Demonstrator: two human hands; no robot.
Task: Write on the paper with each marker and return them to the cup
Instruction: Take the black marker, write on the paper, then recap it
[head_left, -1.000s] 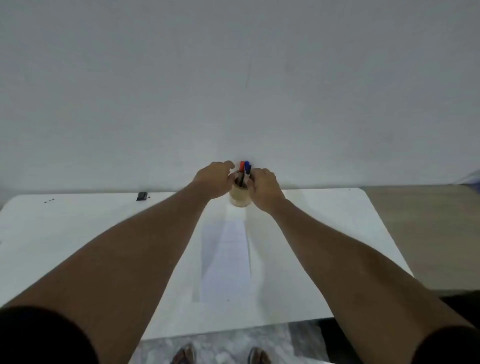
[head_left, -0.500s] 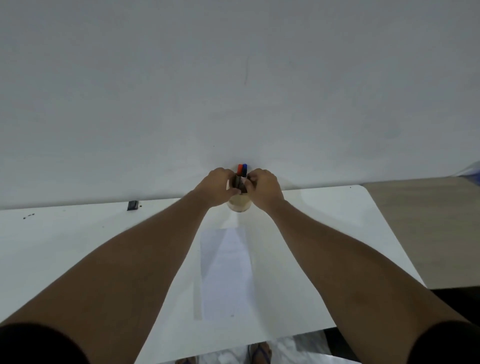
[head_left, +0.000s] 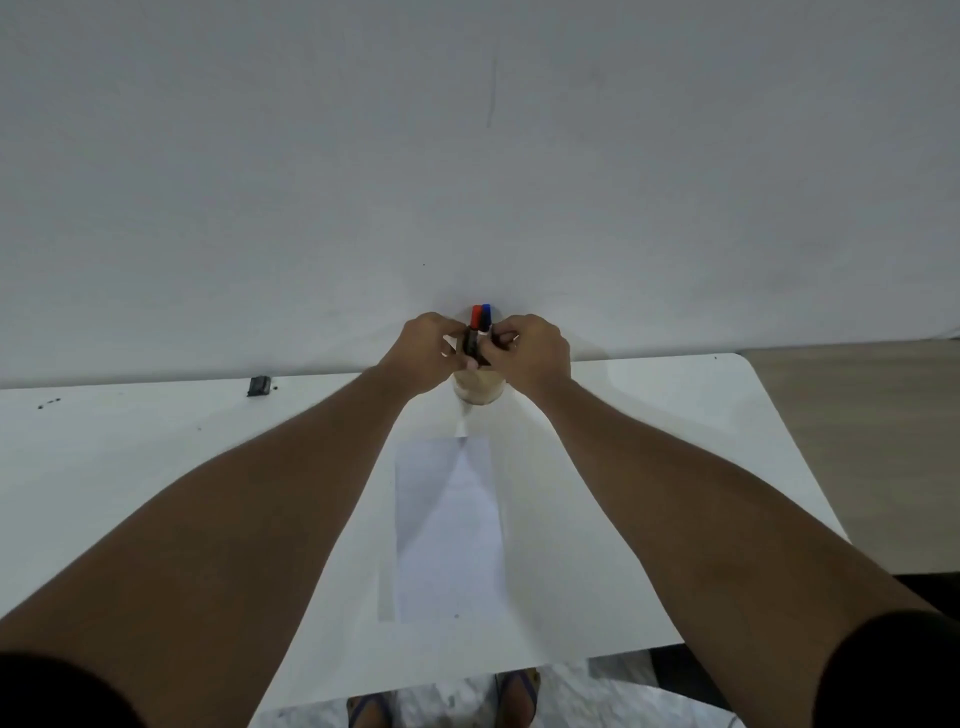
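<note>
Both hands meet above the cup (head_left: 478, 391): the left hand (head_left: 427, 352) and right hand (head_left: 532, 349) pinch a black marker (head_left: 471, 347). Red marker (head_left: 475, 315) and blue marker (head_left: 485, 314) stand just behind.

A plain white wall (head_left: 467, 156) fills the upper half of the view, bare but for a faint thin vertical line (head_left: 491, 88) near the middle and a tiny dark speck lower down. The light is dim and even, greyish. A white table (head_left: 130, 457) with rounded corners stands pushed against the wall. Near its far left edge lies a small dark object (head_left: 258, 386), too small to tell what it is, with a few dark specks (head_left: 49, 401) further left. To the right of the table the floor (head_left: 857, 441) is pale beige, wood-like. Below the near table edge the floor looks mottled grey (head_left: 597, 696), like stone, with something dark at the far right.
</note>
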